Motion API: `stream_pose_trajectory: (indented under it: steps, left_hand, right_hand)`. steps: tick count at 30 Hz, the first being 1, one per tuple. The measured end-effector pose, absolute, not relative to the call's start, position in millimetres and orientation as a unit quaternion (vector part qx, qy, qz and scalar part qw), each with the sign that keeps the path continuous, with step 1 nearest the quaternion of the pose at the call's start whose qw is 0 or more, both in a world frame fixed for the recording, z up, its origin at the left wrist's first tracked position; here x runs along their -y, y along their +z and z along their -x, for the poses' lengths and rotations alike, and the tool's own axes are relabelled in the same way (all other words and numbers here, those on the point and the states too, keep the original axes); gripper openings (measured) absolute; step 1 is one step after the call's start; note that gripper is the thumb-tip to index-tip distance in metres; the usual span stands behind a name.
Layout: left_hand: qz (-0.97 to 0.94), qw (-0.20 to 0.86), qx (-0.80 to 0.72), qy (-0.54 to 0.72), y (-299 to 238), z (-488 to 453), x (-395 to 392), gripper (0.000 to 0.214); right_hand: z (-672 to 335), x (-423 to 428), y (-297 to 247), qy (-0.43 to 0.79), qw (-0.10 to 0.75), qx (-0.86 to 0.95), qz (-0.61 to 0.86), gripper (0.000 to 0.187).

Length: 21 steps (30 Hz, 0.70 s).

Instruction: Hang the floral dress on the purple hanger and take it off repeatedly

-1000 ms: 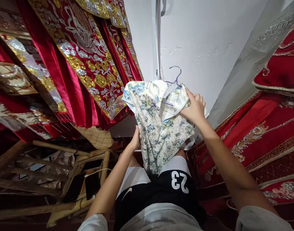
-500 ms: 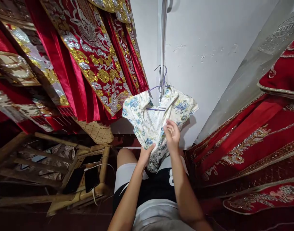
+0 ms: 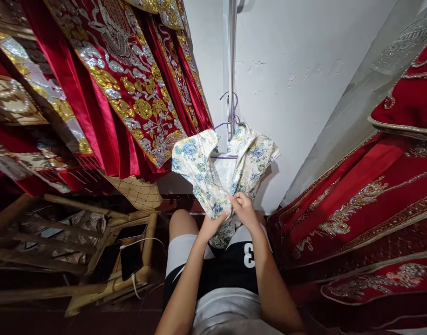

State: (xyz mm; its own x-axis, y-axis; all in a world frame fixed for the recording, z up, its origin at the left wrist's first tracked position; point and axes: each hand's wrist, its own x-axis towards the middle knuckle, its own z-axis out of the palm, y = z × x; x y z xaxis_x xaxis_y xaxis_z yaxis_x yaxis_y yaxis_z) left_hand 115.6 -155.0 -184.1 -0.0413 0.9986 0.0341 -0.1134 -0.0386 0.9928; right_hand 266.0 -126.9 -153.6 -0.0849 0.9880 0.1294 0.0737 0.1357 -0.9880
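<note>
A white short-sleeved shirt (image 3: 193, 153) with blue and yellow flowers hangs in front of me on a purple hanger (image 3: 224, 157). Its collar and upper front lie apart, and the lower part bunches above my lap. My left hand (image 3: 213, 226) is closed on the left front panel, thumb on top and fingers behind the cloth. Close beside it, my right hand (image 3: 244, 209) pinches the edge of the front opening. Any button between the fingertips is too small to make out.
Red embroidered garments (image 3: 136, 93) hang at the left, and more red beaded ones (image 3: 339, 200) at the right. A bamboo chair (image 3: 148, 246) at lower left bears dark phones (image 3: 131, 258) and a white cable (image 3: 143, 239). A metal pole (image 3: 229, 56) runs down the white wall (image 3: 286, 42).
My right hand has come down and left from the right front panel to the opening's edge, and its fingers have closed there. The left hand keeps its hold on the cloth.
</note>
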Motion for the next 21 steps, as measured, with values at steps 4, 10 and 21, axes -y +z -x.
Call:
stream_pose_trajectory:
  steps: [4, 10, 21]
  left_hand:
    - [-0.508, 0.491, -0.473, 0.526, -175.9, -111.0, 159.2, 0.068]
    - [-0.551, 0.453, -0.476, 0.514, -172.1, -107.3, 163.9, 0.061]
    - [-0.462, 0.102, -0.586, 0.657, -192.4, -110.4, 159.9, 0.075]
  right_hand:
    - [-266.5, 129.0, -152.5, 0.458, 0.444, 0.604, 0.478, 0.029]
    - [-263.5, 132.9, -148.8, 0.448, 0.46, 0.599, 0.479, 0.028]
    - [-273.6, 130.4, -144.7, 0.519, 0.504, 0.506, 0.469, 0.026]
